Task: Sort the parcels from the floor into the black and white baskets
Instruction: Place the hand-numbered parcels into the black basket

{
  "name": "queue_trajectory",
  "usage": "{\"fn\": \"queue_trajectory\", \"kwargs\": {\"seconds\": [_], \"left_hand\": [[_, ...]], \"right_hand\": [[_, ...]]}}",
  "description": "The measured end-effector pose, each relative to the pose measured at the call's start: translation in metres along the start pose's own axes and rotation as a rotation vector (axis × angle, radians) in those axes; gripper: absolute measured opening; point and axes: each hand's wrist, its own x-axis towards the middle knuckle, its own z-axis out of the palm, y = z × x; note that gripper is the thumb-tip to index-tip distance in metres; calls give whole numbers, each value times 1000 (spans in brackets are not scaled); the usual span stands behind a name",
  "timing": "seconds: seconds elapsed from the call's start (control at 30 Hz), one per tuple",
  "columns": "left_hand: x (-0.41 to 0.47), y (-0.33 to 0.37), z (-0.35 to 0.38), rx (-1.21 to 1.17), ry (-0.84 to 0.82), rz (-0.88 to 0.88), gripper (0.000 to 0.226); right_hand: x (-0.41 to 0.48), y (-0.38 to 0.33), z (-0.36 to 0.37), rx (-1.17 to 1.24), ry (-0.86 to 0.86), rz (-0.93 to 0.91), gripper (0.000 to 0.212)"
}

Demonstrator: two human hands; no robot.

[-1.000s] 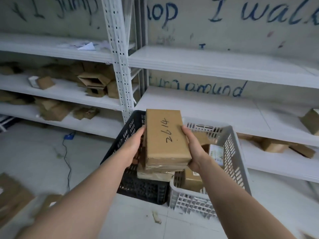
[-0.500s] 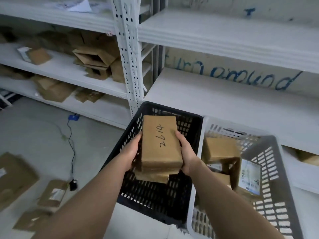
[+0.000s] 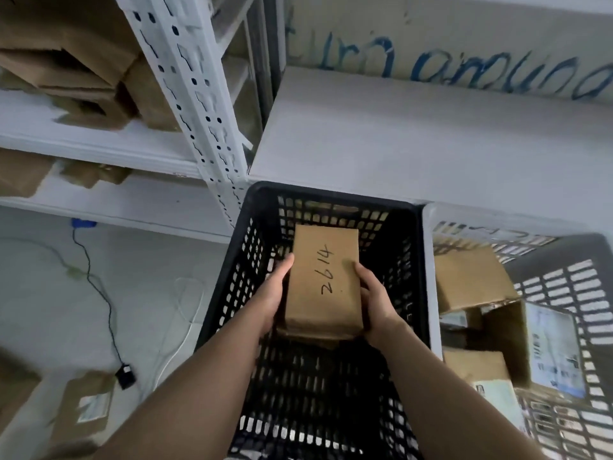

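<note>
You face a pale painted wall (image 3: 331, 38) scrawled with blue handwriting, with white metal shelving in front of it. A perforated steel upright (image 3: 195, 104) slants down the middle. To its right lies a smooth, matte shelf board (image 3: 414, 137); to its left, crumpled open cardboard boxes (image 3: 83, 78) crowd the shelves. The grey floor (image 3: 43, 310) at left carries a thin black cable (image 3: 99, 293) ending in a small square black plug (image 3: 125, 377), and near it lies a flat floor parcel (image 3: 86, 403) with a white label.

Two rectangular plastic lattice baskets stand side by side, touching, against the shelving: the black basket (image 3: 331, 197) in the middle and the white basket (image 3: 431, 260) on the right. The white one holds several boxed parcels (image 3: 471, 277), one of them showing a printed label.

You hold a brown cardboard parcel (image 3: 323, 280), oblong and smooth-faced, with "2614" handwritten in black on top. It sits on a second parcel (image 3: 315, 336), of which only the near edge shows. Your left hand (image 3: 272, 293) clasps the stack's left side and your right hand (image 3: 376, 303) its right side, each thumb at the edge of the top face and the fingers going underneath, out of sight. The stack sits between your hands within the mouth of the black basket, towards its far half. You cannot tell whether it touches the bottom
</note>
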Motion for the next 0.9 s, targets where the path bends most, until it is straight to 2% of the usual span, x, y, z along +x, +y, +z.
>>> {"fn": "queue_trajectory", "kwargs": {"seconds": [0.07,0.2,0.3,0.43,0.53,0.63,0.7,0.83,0.9], "left_hand": [[22,2,-1,-7,-21,-9,65],[53,7,-5,-43,-37,-3,49],[71,5,-11,-16,-23,-17,46],[70,3,-16,38,12,-38,48],[51,12,-13,29,66,-9,39],[34,21,-7,139,224,137,45],[19,27,-1,213,311,275,40],[-17,35,18,282,318,400,22],[-36,37,31,259,291,416,18]], "right_hand": [[16,1,2,26,15,-9,52],[42,5,7,75,22,-45,50],[56,10,13,96,53,-60,51],[58,17,19,93,103,-58,53],[45,13,21,62,128,-96,53],[19,3,24,21,159,-127,46],[-4,-4,26,-34,194,-148,38],[-51,-15,21,-116,314,-258,27],[-74,-18,13,-167,381,-320,31]]}}
